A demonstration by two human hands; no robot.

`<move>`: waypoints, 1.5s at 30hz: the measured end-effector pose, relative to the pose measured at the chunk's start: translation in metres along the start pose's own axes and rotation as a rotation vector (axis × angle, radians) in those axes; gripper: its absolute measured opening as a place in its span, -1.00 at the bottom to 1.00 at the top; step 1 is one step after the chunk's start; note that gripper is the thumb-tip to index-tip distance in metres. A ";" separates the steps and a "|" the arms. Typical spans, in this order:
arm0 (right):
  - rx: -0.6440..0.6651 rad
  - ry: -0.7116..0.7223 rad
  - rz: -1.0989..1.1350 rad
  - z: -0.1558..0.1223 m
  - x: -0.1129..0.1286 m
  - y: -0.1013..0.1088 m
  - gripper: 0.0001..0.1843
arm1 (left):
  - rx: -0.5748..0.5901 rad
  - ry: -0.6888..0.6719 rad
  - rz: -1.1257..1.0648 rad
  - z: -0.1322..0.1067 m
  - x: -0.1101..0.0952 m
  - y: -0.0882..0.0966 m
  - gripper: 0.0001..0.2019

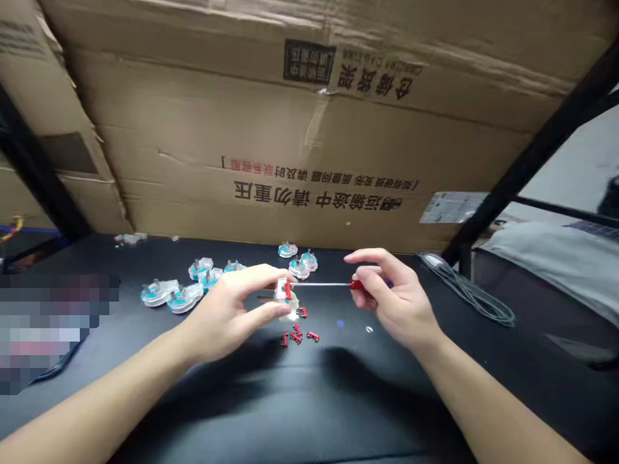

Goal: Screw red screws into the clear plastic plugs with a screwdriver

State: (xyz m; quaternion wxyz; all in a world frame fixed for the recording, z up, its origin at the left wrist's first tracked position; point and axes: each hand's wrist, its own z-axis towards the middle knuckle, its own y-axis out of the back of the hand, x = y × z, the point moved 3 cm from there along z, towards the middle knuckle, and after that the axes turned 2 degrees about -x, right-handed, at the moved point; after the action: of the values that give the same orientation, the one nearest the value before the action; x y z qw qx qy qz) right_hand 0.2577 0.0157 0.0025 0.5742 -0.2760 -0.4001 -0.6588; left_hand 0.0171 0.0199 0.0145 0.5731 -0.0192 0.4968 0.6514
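Observation:
Between thumb and fingers, my left hand [236,309] grips a small clear-and-white electrical plug [281,289] with a red piece on its right face. My right hand [394,293] is closed around the red handle of a screwdriver [322,284], index finger stretched forward. The thin shaft runs left, and its tip meets the plug at the red piece. Below the plug lie several small red parts with metal ends [296,336]. A pale round piece [290,308] sits partly hidden behind the left hand's fingers.
Several clear plugs with blue inside [184,298] stand left of my left hand, others [300,265] behind the plug. A coiled grey cable [471,293] lies at the right by a black frame post. A cardboard sheet [309,135] walls off the back. Small clear scraps [129,239] lie far left.

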 end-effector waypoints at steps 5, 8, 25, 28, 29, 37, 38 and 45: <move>-0.002 0.231 -0.093 -0.005 0.006 0.002 -0.67 | -0.053 0.111 -0.176 0.001 0.003 0.001 -0.76; 0.024 0.160 -0.077 -0.006 0.004 -0.001 -0.73 | -0.048 0.094 -0.198 0.000 0.002 0.002 -0.77; 0.168 0.225 -0.315 -0.003 0.011 -0.003 -0.85 | -0.077 0.002 -0.105 -0.001 0.002 0.002 -0.73; 0.265 0.288 -0.442 -0.001 0.011 -0.005 -0.85 | -0.072 -0.022 -0.045 -0.001 0.001 0.002 -0.71; 0.261 0.284 -0.440 0.000 0.011 -0.006 -0.86 | -0.071 -0.032 -0.018 -0.001 0.001 0.002 -0.69; 0.301 -0.156 0.106 -0.010 0.000 -0.033 -0.76 | -0.007 -0.210 0.240 -0.006 -0.003 -0.018 -0.60; 0.302 -0.165 0.133 -0.012 0.000 -0.036 -0.74 | 0.011 -0.228 0.245 -0.006 -0.003 -0.021 -0.61; 0.252 -0.199 0.188 -0.014 -0.006 -0.043 -0.77 | 0.044 -0.259 0.253 -0.007 -0.006 -0.028 -0.63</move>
State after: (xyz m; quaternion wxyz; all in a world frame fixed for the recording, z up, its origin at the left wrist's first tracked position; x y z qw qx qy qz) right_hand 0.2185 0.0077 -0.0188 0.6211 -0.3018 -0.5066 -0.5163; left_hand 0.0366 0.0069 -0.0029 0.5460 0.1404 0.4314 0.7043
